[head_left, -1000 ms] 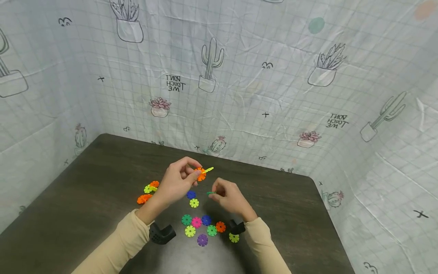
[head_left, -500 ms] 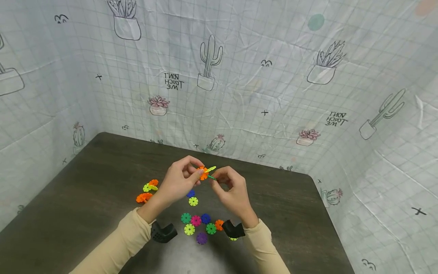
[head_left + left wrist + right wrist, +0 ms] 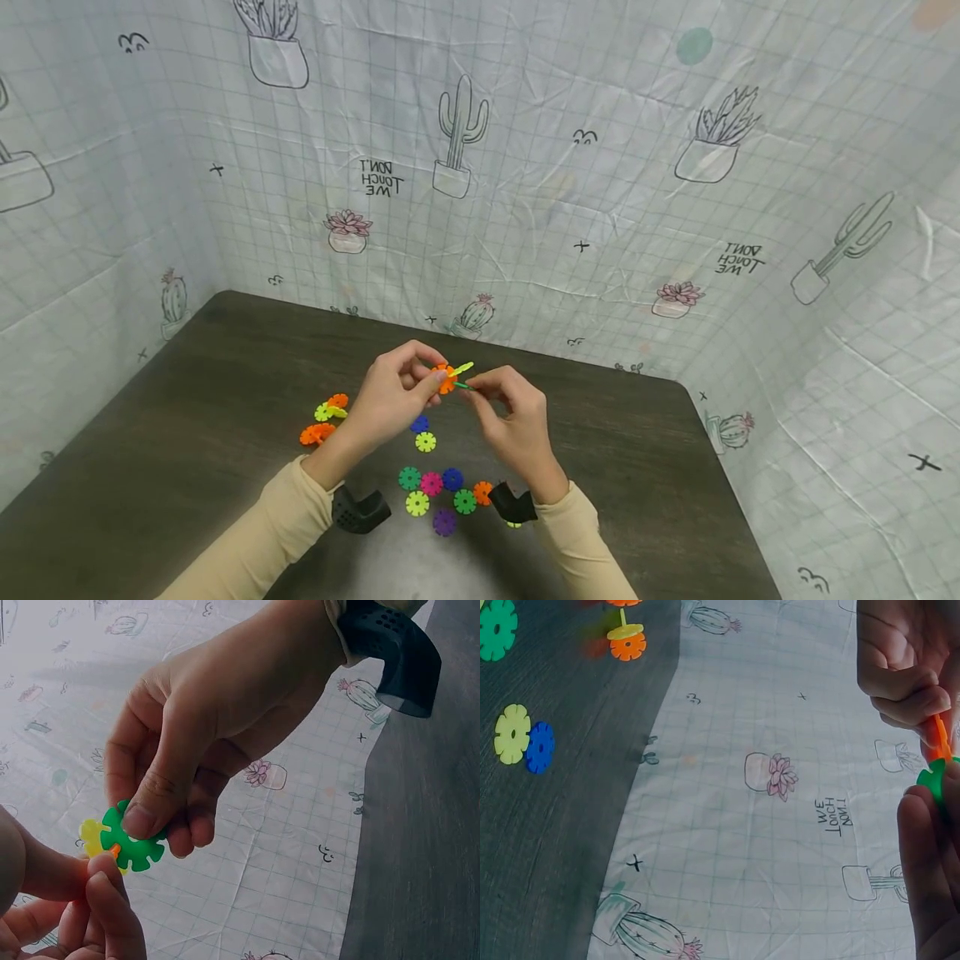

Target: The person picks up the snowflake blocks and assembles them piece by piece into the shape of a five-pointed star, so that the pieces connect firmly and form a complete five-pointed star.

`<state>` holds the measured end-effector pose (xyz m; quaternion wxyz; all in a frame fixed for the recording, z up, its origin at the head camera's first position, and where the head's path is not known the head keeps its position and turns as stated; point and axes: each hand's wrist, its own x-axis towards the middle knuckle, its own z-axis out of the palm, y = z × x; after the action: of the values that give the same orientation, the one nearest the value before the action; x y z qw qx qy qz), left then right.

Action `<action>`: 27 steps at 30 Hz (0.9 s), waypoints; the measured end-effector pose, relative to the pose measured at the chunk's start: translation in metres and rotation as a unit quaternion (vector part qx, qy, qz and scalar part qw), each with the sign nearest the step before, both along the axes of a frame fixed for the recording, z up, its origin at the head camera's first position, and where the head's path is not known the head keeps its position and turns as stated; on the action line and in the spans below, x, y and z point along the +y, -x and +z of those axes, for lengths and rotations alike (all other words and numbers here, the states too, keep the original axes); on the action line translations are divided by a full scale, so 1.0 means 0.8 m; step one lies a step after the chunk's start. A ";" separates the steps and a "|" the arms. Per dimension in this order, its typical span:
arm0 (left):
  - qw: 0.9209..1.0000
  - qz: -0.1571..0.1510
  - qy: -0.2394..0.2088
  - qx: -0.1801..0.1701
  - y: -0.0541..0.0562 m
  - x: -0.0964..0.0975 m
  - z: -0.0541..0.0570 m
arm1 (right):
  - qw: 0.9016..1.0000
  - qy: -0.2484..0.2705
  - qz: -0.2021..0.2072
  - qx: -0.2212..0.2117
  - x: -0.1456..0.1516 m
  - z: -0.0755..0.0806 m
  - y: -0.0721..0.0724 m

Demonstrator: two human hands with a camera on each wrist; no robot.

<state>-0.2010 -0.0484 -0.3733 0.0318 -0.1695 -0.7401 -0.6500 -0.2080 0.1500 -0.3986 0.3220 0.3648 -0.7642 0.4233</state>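
Observation:
Above the table, my left hand pinches an orange notched disc between thumb and fingers. A yellow disc is joined to it and sticks out at an angle. My right hand holds a green notched disc edge-on against the orange one. In the left wrist view, the right thumb lies on the green disc, with the yellow disc behind it. The orange edge meets the green disc's rim there; how deep it sits in a notch I cannot tell. Fingers hide part of every held disc.
Loose discs lie on the dark table, among them a pink one, a purple one and a blue one. Joined orange and yellow pieces lie left. A patterned cloth hangs behind. Each wrist bears a black mount.
My right hand has risen toward the left, bringing the green disc up against the orange one. The left hand has stayed nearly in place, still holding the orange and yellow discs.

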 end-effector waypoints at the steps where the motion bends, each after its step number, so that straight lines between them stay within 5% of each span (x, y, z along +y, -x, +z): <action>1: 1.000 0.003 0.000 -0.001 0.000 0.000 0.001 | 1.000 0.000 -0.002 0.004 -0.001 0.001 0.000; 27: 1.000 0.012 -0.018 -0.021 -0.005 0.002 -0.004 | 0.997 -0.017 -0.030 0.075 -0.010 -0.001 -0.003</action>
<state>-0.1969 -0.0467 -0.3767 0.0271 -0.1466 -0.7305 -0.6665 -0.2056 0.1417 -0.3997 0.3848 0.3776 -0.7555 0.3723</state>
